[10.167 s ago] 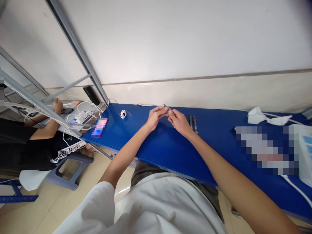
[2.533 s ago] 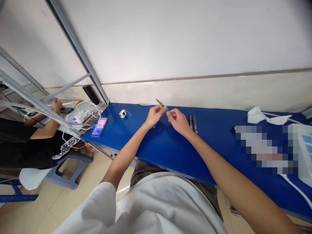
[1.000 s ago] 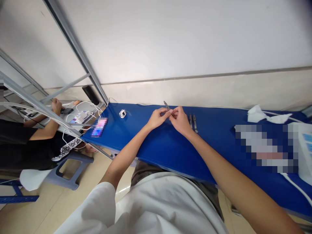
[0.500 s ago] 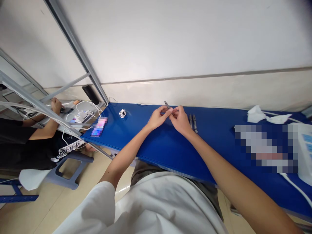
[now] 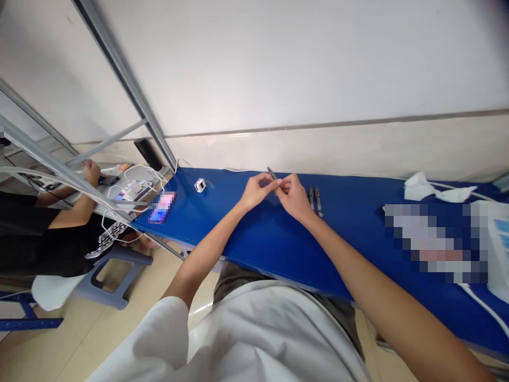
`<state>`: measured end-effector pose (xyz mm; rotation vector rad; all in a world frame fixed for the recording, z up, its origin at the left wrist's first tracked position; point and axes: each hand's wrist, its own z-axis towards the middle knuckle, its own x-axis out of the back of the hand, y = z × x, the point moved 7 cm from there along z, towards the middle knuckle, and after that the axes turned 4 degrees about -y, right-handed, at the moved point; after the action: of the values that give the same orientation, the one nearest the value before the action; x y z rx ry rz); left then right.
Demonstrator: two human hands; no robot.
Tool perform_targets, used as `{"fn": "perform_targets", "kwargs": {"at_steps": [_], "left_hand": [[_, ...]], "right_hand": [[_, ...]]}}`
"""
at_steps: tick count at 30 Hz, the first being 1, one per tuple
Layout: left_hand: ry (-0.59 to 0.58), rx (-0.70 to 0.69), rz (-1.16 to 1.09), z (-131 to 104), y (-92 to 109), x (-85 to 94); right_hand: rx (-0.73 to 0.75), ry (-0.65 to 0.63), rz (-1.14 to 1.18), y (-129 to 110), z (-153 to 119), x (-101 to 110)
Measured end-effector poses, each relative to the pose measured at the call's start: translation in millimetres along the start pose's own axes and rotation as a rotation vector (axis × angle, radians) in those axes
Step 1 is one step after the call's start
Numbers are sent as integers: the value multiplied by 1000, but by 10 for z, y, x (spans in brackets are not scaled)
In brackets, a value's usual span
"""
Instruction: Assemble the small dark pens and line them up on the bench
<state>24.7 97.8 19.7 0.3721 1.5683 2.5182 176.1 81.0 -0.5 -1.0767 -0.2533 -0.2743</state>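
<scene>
A dark grey pen (image 5: 272,172) is held between my two hands above the blue table (image 5: 278,244), its tip end pointing up toward the wall. My left hand (image 5: 255,191) pinches it from the left with thumb and fingertips. From the right, my right hand (image 5: 293,195) grips its near end, and the fingers of both hands meet and hide most of the barrel. Just right of my right hand, two similar dark pens (image 5: 315,200) lie side by side on the table.
A small white device (image 5: 200,184) and a phone (image 5: 161,207) lie on the left. At right are crumpled tissues (image 5: 437,190), a blurred flat object (image 5: 433,241) and a white package (image 5: 499,239). Another person (image 5: 43,228) sits beyond the metal frame (image 5: 119,69), near a stool (image 5: 113,276).
My hands stay almost in place around the pen, with only slight finger movement. The other person's lower body has shifted a little.
</scene>
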Motion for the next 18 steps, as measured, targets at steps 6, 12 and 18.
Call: {"fn": "perform_targets", "kwargs": {"at_steps": [6,12,18], "left_hand": [[-19,22,-34,1,-9,-5],[-9,66,-40,6,-68,27],[4,108,-62,7,-135,53]], "right_hand": [[4,-30,52,25,10,-15],[14,-52,25,24,14,-23],[-28,35,-52,80,26,20]]}}
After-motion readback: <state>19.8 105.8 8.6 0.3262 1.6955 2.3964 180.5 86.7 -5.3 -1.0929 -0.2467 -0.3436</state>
